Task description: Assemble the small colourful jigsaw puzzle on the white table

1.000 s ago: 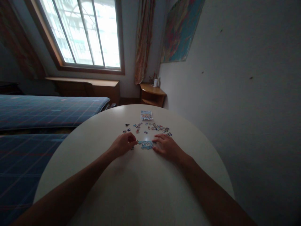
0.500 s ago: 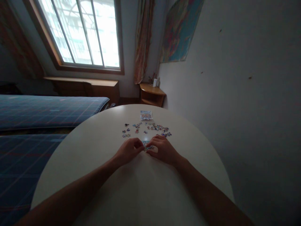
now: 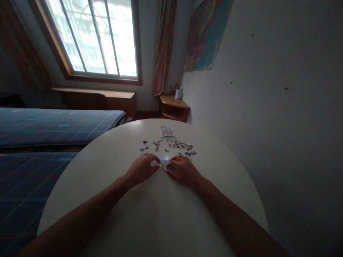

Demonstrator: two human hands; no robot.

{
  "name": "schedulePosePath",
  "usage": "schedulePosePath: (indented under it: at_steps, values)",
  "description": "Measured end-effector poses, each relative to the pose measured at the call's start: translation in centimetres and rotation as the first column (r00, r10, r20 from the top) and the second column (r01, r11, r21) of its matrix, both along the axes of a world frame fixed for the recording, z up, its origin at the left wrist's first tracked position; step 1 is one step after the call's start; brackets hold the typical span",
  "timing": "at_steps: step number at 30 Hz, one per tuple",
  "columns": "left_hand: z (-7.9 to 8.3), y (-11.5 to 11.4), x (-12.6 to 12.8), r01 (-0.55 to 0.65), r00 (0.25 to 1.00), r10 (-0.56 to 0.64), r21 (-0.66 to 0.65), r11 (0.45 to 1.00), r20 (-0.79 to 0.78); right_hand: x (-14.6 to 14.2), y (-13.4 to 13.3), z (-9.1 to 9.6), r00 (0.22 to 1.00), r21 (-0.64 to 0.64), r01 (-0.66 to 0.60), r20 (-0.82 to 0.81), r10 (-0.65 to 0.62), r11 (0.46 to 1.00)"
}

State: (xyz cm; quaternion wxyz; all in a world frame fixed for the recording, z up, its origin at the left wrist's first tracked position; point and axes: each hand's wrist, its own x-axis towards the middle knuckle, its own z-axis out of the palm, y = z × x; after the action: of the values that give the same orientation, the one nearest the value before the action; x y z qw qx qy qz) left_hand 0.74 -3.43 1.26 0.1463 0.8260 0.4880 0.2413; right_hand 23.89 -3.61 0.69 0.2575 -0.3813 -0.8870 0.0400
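A small joined section of jigsaw puzzle [image 3: 164, 165] lies on the round white table [image 3: 150, 221], mostly covered by my two hands. My left hand [image 3: 141, 167] rests palm down at its left edge, fingers stretched flat onto it. My right hand [image 3: 182, 169] lies at its right edge, fingers curled and pressing down on it. Several loose puzzle pieces [image 3: 174, 145] are scattered just beyond my hands. A small printed picture card [image 3: 167, 131] lies further back on the table.
A wall runs close along the table's right side. Blue plaid beds [image 3: 48, 125] stand to the left. A wooden corner shelf [image 3: 174, 106] and a window [image 3: 99, 39] are at the back.
My hands came together over the joined puzzle section. My left hand went from a pinch at its edge to lying flat, and my right hand slid left onto it.
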Motion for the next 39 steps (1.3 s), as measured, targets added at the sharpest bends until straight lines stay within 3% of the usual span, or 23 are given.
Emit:
schedulePosePath:
  at_steps: [15,26,39]
  values:
    - [-0.4,-0.3,0.2,0.11,0.994,-0.11,0.05,0.993,0.0,0.1,0.0,-0.2,0.998,-0.02,-0.053,-0.043,0.052,0.998]
    - [-0.1,-0.6,0.2,0.136,0.99,-0.132,0.065,0.989,-0.052,-0.5,-0.5,0.5,1.0,-0.013,-0.012,0.002,0.013,1.0]
    - [0.2,-0.6,0.1,0.169,0.981,-0.159,0.078,0.983,-0.114,0.1,-0.6,0.8,0.998,-0.004,-0.057,0.035,0.057,0.998]
